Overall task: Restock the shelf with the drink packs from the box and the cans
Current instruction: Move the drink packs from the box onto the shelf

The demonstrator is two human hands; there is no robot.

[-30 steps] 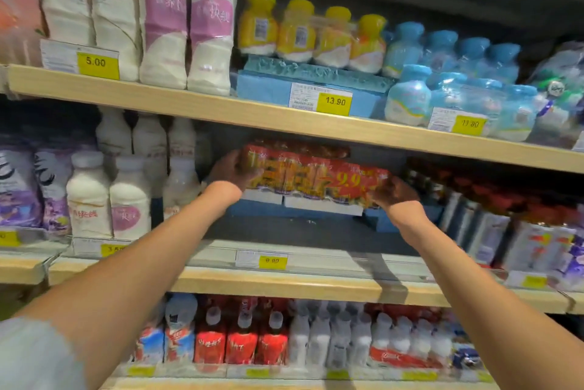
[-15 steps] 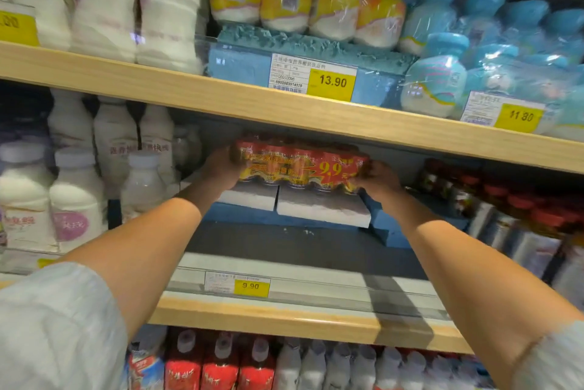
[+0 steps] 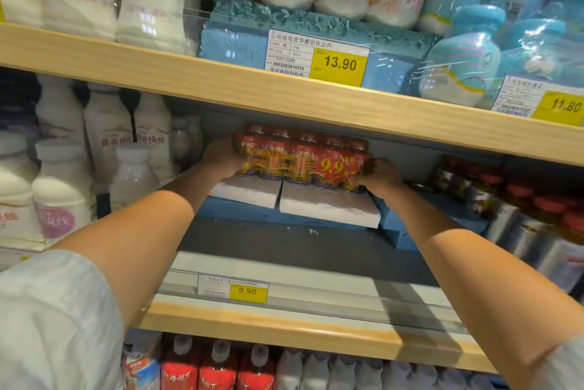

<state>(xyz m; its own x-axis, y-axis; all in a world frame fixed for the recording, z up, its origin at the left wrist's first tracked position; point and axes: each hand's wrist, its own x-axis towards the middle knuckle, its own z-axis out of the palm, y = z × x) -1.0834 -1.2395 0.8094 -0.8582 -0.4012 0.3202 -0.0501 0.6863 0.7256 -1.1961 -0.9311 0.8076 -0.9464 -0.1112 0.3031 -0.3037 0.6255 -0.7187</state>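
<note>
Drink pack [image 3: 300,159] is lying with its long axis running from 9 to 3 o'clock, deep on the middle shelf [image 3: 284,326], over two white foam blocks [image 3: 328,206]; whether its base is touching them is unclear. Left hand [image 3: 219,154] is gripping the 9 o'clock end and right hand [image 3: 382,176] the 3 o'clock end, with the fingers closing on the wrap. Both arms are reaching toward 12 o'clock, equally near.

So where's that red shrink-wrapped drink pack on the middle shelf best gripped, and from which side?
By its two short ends, coming in from the shelf front. The red drink pack is a long, low row lying crosswise over the white blocks, and the upper shelf sits close above, leaving little room over the top. The left hand and right hand hold it so.
</note>
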